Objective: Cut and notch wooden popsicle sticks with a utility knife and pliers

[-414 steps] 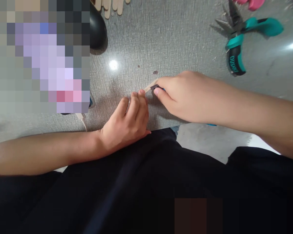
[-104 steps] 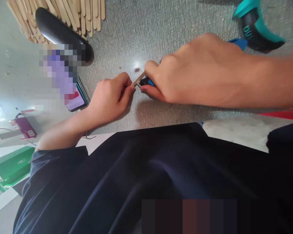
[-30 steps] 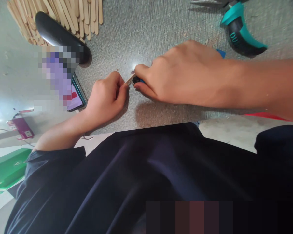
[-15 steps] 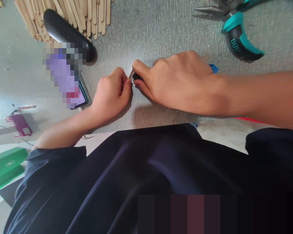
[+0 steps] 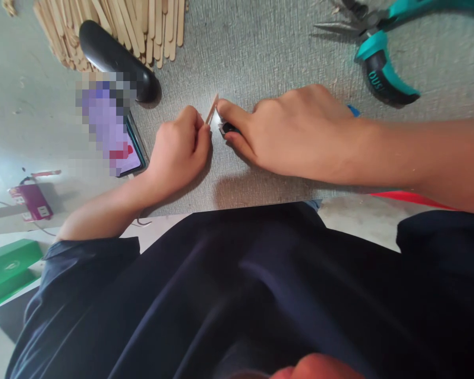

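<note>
Wood, pale and shaped as a narrow flat stick (image 5: 210,110), was pinched between the thumb and bent forefinger of the left hand (image 5: 177,145), with one end left protruding, apparently to keep that length free of the fingers. By the closed fingers of the right hand (image 5: 296,129), a small tool with a metal tip and black plastic nose (image 5: 229,128) was gripped, its tip held just beside the stick; whether the two were touching could not be told. Both hands were held close together, presumably for control, over a grey table with a woven-looking surface (image 5: 253,68), near its front edge. Past the left hand, a dark-edged smartphone (image 5: 132,162), partly obscured, was laid aslant, perhaps to be seen easily. Beyond it, a glossy black elongated case (image 5: 116,58) was set at the near edge of a heap of pale wooden sticks (image 5: 150,26), which were spread within likely reach. Steel-nosed pliers with teal-and-black handles (image 5: 373,47) were laid spread open at the far right, apart from both hands.
</note>
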`<state>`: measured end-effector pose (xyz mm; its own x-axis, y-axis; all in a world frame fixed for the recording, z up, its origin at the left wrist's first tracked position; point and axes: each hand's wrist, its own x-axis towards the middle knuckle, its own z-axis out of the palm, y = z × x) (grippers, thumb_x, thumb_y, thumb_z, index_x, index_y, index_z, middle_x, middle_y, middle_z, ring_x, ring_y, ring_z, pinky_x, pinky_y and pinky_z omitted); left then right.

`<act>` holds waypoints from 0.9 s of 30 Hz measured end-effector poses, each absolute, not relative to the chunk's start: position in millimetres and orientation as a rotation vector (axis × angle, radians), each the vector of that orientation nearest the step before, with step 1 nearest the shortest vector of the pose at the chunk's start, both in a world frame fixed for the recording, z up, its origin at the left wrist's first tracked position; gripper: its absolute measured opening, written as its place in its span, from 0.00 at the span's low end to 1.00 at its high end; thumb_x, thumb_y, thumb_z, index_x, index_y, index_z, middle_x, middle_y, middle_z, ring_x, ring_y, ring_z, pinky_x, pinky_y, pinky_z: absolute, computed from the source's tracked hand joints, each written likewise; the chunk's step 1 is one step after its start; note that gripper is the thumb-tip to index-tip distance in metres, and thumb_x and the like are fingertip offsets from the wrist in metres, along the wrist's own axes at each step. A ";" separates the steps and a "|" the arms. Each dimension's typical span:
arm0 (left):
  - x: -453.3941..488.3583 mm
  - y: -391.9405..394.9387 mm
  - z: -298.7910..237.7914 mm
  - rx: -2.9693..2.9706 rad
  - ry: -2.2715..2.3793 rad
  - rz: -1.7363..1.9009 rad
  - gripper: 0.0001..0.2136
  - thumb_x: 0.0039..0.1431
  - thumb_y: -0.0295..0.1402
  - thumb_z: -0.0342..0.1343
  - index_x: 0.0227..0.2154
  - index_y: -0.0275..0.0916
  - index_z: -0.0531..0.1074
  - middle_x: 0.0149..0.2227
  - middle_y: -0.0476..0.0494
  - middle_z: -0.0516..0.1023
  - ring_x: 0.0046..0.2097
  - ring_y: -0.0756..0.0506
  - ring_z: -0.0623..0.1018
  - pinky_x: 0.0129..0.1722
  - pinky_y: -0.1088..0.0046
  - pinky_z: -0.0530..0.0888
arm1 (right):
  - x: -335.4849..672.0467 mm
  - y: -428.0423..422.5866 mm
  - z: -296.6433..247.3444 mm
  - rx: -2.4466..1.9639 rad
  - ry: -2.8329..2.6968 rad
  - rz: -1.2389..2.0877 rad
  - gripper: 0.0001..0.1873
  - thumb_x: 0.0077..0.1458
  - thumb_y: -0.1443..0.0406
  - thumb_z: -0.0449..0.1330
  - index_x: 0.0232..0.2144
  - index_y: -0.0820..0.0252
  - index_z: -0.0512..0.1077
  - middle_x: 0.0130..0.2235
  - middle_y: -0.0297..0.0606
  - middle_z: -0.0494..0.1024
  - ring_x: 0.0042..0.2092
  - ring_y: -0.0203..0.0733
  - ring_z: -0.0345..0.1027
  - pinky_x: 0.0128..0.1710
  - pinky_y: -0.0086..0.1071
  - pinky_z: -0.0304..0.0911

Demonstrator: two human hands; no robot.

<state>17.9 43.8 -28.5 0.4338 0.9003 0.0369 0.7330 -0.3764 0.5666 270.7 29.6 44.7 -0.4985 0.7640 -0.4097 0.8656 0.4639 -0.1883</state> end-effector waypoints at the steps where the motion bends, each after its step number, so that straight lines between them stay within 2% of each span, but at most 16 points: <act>1: 18.7 43.5 -26.0 2.200 1.378 0.459 0.14 0.86 0.46 0.56 0.40 0.47 0.71 0.32 0.48 0.80 0.35 0.43 0.78 0.39 0.58 0.71 | 273.0 30.1 43.8 1.408 2.460 -0.553 0.38 0.86 0.48 0.43 0.86 0.58 0.60 0.45 0.56 0.90 0.50 0.72 0.90 0.48 0.55 0.80; 6: 23.6 38.7 -11.2 2.068 1.387 0.475 0.15 0.84 0.44 0.55 0.36 0.48 0.70 0.29 0.47 0.81 0.34 0.42 0.80 0.36 0.59 0.73 | 283.3 37.0 39.8 1.451 2.399 -0.542 0.37 0.85 0.44 0.42 0.77 0.62 0.67 0.45 0.53 0.91 0.50 0.68 0.89 0.50 0.51 0.78; 10: 24.1 38.4 -5.6 2.036 1.377 0.425 0.15 0.86 0.39 0.52 0.36 0.48 0.71 0.31 0.46 0.83 0.38 0.41 0.85 0.40 0.58 0.78 | 287.0 43.7 40.1 1.464 2.385 -0.640 0.36 0.84 0.45 0.43 0.74 0.62 0.70 0.46 0.55 0.90 0.51 0.71 0.89 0.52 0.55 0.78; 12: 24.0 39.1 -4.8 2.022 1.373 0.418 0.15 0.86 0.39 0.53 0.36 0.47 0.70 0.34 0.45 0.85 0.38 0.41 0.85 0.41 0.58 0.78 | 288.1 46.5 39.8 1.505 2.386 -0.699 0.39 0.80 0.44 0.42 0.74 0.61 0.72 0.47 0.53 0.91 0.53 0.69 0.89 0.54 0.54 0.76; 14: 24.0 38.0 -5.0 2.018 1.375 0.431 0.15 0.85 0.38 0.53 0.36 0.46 0.69 0.34 0.46 0.84 0.37 0.43 0.83 0.40 0.59 0.76 | 290.4 49.5 37.6 1.549 2.378 -0.757 0.45 0.75 0.42 0.39 0.74 0.61 0.72 0.47 0.49 0.90 0.54 0.67 0.88 0.53 0.53 0.72; 16: 24.0 33.4 -6.0 2.093 1.372 0.438 0.13 0.83 0.39 0.56 0.36 0.46 0.69 0.32 0.48 0.82 0.33 0.44 0.79 0.37 0.60 0.72 | 294.3 53.3 34.1 1.593 2.389 -0.831 0.48 0.71 0.40 0.36 0.73 0.60 0.74 0.42 0.44 0.88 0.50 0.63 0.86 0.51 0.53 0.70; 19: 23.6 20.7 -8.5 2.436 1.299 0.478 0.13 0.81 0.40 0.57 0.36 0.46 0.72 0.30 0.47 0.79 0.29 0.45 0.74 0.32 0.59 0.64 | 302.0 59.5 30.0 1.646 2.417 -0.996 0.43 0.74 0.37 0.39 0.65 0.54 0.77 0.36 0.40 0.84 0.43 0.57 0.80 0.49 0.52 0.70; 23: 22.0 4.0 -8.6 2.782 1.157 0.408 0.14 0.81 0.35 0.54 0.35 0.46 0.77 0.29 0.44 0.78 0.28 0.43 0.73 0.29 0.58 0.54 | 307.4 62.9 29.2 1.668 2.371 -1.080 0.37 0.75 0.36 0.42 0.60 0.50 0.77 0.37 0.38 0.80 0.40 0.52 0.74 0.49 0.50 0.67; 27: 21.0 -2.0 -5.1 2.784 1.019 0.342 0.09 0.81 0.40 0.62 0.42 0.46 0.82 0.32 0.43 0.81 0.29 0.43 0.75 0.27 0.59 0.56 | 308.4 61.8 25.9 1.696 2.381 -1.051 0.36 0.75 0.34 0.41 0.59 0.47 0.76 0.36 0.35 0.78 0.38 0.49 0.70 0.47 0.48 0.62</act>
<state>21.0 -2.0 -5.1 0.7423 0.6510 0.1587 0.6152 -0.7560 0.2239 308.4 61.8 25.9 -0.4033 0.8249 -0.3961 0.8484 0.1749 -0.4996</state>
